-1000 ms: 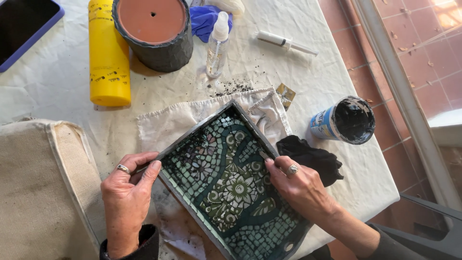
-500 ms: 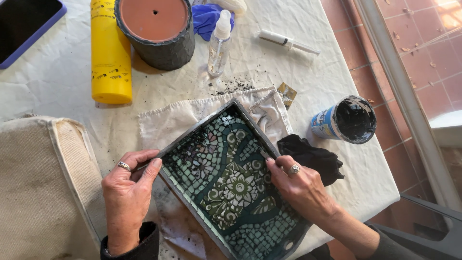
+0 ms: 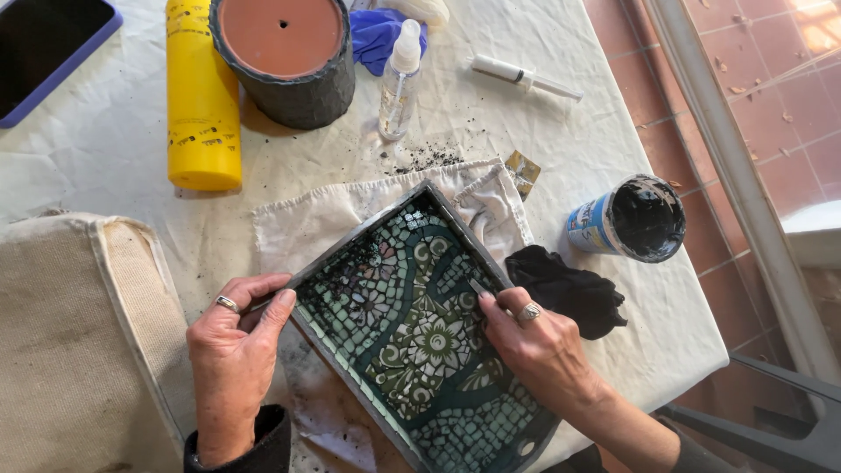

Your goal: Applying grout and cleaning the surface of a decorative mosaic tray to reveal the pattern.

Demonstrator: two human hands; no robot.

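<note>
The mosaic tray (image 3: 420, 337) lies tilted on a stained white cloth (image 3: 350, 210) at the bench's near middle. The left hand (image 3: 232, 346), at the tray's nine o'clock, has a narrow grip pinching the dark rim. The right hand (image 3: 534, 346), at three o'clock, holds a small pale tool (image 3: 478, 287) against the tiles. A black rag (image 3: 569, 289) lies just beside it; a jar of black grout (image 3: 635, 219) stands at two o'clock.

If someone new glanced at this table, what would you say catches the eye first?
The green and white mosaic tray at the near middle, on a stained white cloth. The left hand grips its left edge and the right hand presses a small tool at its right rim. Behind stand a yellow can lying flat, an upturned clay pot, and, at right, a tub of black paste.
</note>
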